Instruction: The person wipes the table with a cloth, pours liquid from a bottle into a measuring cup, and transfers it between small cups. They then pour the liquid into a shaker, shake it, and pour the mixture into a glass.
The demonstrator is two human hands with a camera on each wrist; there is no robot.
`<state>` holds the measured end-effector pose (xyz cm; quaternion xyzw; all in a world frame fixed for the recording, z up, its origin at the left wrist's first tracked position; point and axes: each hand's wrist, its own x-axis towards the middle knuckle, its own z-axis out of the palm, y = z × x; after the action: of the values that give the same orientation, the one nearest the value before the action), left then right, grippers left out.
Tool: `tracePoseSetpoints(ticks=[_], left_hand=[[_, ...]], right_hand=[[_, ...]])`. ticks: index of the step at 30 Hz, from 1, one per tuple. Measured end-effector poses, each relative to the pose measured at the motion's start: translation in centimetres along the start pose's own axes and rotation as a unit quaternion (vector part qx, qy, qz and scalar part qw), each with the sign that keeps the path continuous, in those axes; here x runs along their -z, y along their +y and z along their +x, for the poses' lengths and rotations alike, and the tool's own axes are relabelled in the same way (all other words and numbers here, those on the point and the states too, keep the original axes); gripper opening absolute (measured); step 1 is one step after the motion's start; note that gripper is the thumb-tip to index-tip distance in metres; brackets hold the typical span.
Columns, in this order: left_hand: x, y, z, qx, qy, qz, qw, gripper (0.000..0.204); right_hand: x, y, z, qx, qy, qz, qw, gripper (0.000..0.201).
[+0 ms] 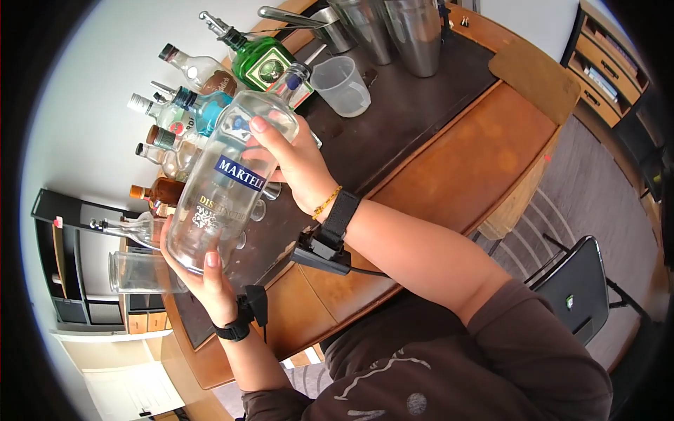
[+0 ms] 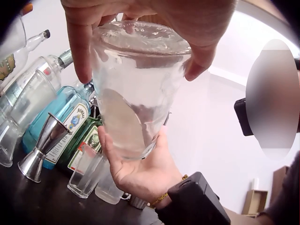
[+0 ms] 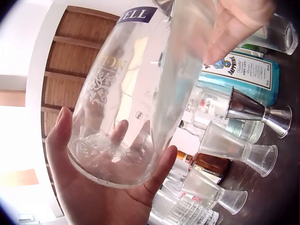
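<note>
A large clear Martell bottle [image 1: 228,175] is held tilted above the table, its neck with a metal pourer toward the upper right. My left hand [image 1: 203,281] grips the bottle's base, thumb on one side and fingers on the other. Around the shoulder curls my right hand [image 1: 302,165]. The left wrist view shows the round base of the bottle [image 2: 140,42] close up between the left fingers, with the right hand [image 2: 145,180] at the far end. In the right wrist view, the left hand [image 3: 98,197] cups the base and clear liquid lies along one side of the bottle [image 3: 126,103].
Behind stand a green bottle [image 1: 263,63], a blue Bombay bottle [image 1: 214,109], an amber bottle [image 1: 165,191] and several others. A plastic measuring cup [image 1: 342,88] and metal shakers [image 1: 414,38] stand farther right. A steel jigger [image 2: 43,147] and clear jiggers [image 3: 236,150] are on the dark mat [image 1: 393,130].
</note>
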<state>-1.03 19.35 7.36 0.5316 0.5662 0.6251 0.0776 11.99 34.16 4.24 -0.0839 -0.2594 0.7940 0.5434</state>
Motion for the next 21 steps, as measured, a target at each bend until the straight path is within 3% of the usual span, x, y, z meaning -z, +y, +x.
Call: tracePoseSetpoints(ticks=[4, 6, 8, 12, 17, 21], left_hand=[[0.6, -0.7, -0.7, 0.008, -0.001, 0.017, 1.000, 0.096], [0.9, -1.2, -0.8, -0.002, 0.013, 0.026, 1.000, 0.097], [1.0, -1.3, -1.1, 0.012, -0.016, 0.028, 0.999, 0.096], [1.2, -1.0, -1.2, 0.041, -0.023, -0.048, 0.998, 0.096], [1.8, -1.6, -1.6, 0.006, -0.025, -0.120, 0.992, 0.100], [2.9, -2.2, -1.3, -0.052, 0.039, -0.117, 0.991, 0.101]], right_hand=[[-0.1, -0.4, -0.2, 0.005, -0.020, -0.045, 0.999, 0.083], [-0.6, -0.8, -0.4, 0.010, 0.004, -0.028, 1.000, 0.070], [-0.3, -1.0, -0.2, 0.008, -0.024, -0.068, 0.997, 0.073], [-0.5, -0.7, -0.8, 0.014, -0.043, -0.128, 0.991, 0.054], [-1.3, -1.8, -0.4, 0.032, -0.152, -0.168, 0.973, 0.059], [-6.6, -3.7, 0.4, 0.050, -0.216, -0.249, 0.943, 0.055]])
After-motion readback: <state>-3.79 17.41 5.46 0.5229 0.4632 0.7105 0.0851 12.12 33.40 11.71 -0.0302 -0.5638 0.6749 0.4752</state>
